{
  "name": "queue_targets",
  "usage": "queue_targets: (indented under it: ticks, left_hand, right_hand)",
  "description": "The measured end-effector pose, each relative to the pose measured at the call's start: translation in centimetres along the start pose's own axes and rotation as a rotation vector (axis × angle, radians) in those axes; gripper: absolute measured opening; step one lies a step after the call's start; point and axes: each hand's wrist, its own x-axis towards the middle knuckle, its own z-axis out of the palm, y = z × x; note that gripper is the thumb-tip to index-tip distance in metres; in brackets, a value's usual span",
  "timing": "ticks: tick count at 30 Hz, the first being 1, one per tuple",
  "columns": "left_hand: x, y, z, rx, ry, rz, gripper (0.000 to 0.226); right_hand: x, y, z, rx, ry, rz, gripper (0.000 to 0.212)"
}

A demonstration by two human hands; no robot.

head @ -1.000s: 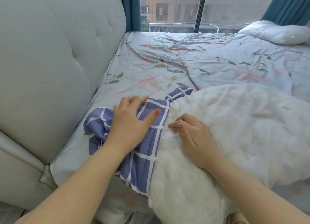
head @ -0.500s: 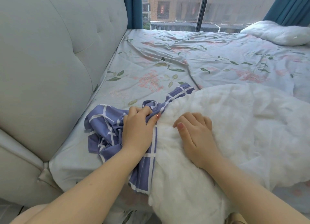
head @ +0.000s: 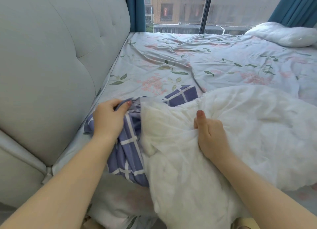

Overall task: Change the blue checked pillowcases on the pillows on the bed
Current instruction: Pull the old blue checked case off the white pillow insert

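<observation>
A blue checked pillowcase [head: 128, 148] lies bunched on the bed beside the headboard, with one corner [head: 181, 96] poking out beyond a bare white pillow [head: 240, 126]. My left hand [head: 109, 120] grips a fold of the pillowcase at its upper edge. My right hand [head: 210, 134] clutches a gathered handful of the white pillow's fabric, thumb up. The pillow's near end sits against the pillowcase opening, and part of the case is hidden under it.
A padded grey headboard [head: 51, 66] runs along the left. The bed is covered by a rumpled floral sheet [head: 214, 60]. A second bare white pillow [head: 283, 34] lies at the far right by the window [head: 180, 9] and teal curtains [head: 295, 4].
My left hand went from lying flat on the pillowcase to gripping it and has pulled it toward the headboard. My right hand has bunched up the white pillow's fabric and drawn it right.
</observation>
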Motion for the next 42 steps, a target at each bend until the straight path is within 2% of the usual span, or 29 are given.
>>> queue_targets:
  ticks: [2,5,6,8,11,13,15,17,19,22,23,25,27,28,29,32,34,36,39,42]
  left_hand:
    - [1.0,-0.5,-1.1,-0.136,0.049,-0.131,0.023]
    - [1.4,-0.8,-1.7,-0.271,-0.017,-0.285,0.001]
    - [1.3,-0.7,-1.6,-0.207,-0.061,-0.274,0.016]
    - [0.5,0.0,-1.3,-0.003,-0.101,-0.106,0.044]
    - [-1.9,2.7,-0.7,0.011,-0.086,0.299,0.043]
    - [-3.6,3.5,0.2,-0.052,-0.167,0.434,0.044]
    - [-4.8,3.4,1.3,-0.142,-0.26,0.249,0.062]
    - [-5.4,3.2,2.4,-0.049,-0.346,0.009,0.086]
    - [-5.8,3.0,3.1,0.041,-0.453,-0.128,0.104]
    - [-6.0,3.0,3.5,0.008,-0.515,-0.184,0.122]
    - [-6.0,3.0,3.5,0.022,-0.527,-0.187,0.127]
    - [-6.3,3.2,3.4,0.065,-0.566,-0.195,0.134]
    - [-7.0,3.5,3.2,0.085,-0.587,-0.213,0.136]
    - [-7.4,3.8,3.0,0.092,-0.6,-0.238,0.137]
    - [-7.9,4.1,2.8,0.095,-0.619,-0.269,0.137]
    - [-9.5,5.1,2.1,0.003,-0.703,-0.406,0.132]
    - [-10.4,5.6,1.9,-0.039,-0.746,-0.436,0.127]
    - [-11.0,5.4,2.4,0.013,-0.748,-0.397,0.125]
    - [-11.4,4.2,4.1,0.084,-0.676,-0.331,0.12]
    - [-10.7,3.6,5.9,0.037,-0.555,-0.266,0.106]
  right_hand:
    - [0.0,0.1,-0.1,0.029,0.015,0.009,0.06]
    - [-0.2,0.3,0.1,0.04,-0.01,0.012,0.062]
    - [-0.2,0.4,0.2,0.04,-0.023,0.011,0.064]
    - [-0.2,0.6,0.5,0.04,-0.061,0.002,0.069]
    - [0.0,1.0,0.8,0.063,-0.102,-0.034,0.066]
    - [0.1,1.2,0.7,0.126,-0.115,-0.005,0.063]
    - [0.2,1.3,0.3,0.19,-0.133,0.036,0.065]
    - [0.1,1.2,-0.3,0.251,-0.139,0.052,0.067]
    - [0.2,1.2,-1.3,0.213,-0.123,-0.01,0.062]
    - [0.9,3.0,-4.0,-0.172,0.067,-0.188,0.059]
    - [1.2,4.2,-5.4,-0.322,0.143,-0.183,0.063]
    - [1.6,6.6,-8.6,-0.581,0.223,0.02,0.072]
    - [1.5,9.6,-11.7,-0.71,0.1,0.381,0.077]
    - [1.3,11.0,-12.9,-0.704,-0.007,0.509,0.082]
    - [1.1,12.2,-13.7,-0.682,-0.104,0.56,0.091]
    - [1.0,13.7,-13.4,-0.604,-0.239,0.552,0.109]
    - [0.8,13.4,-12.5,-0.574,-0.242,0.572,0.107]
    - [0.6,12.8,-11.8,-0.528,-0.238,0.586,0.094]
    - [0.6,11.5,-11.8,-0.446,-0.24,0.586,0.075]
    - [0.5,10.1,-12.2,-0.39,-0.225,0.545,0.087]
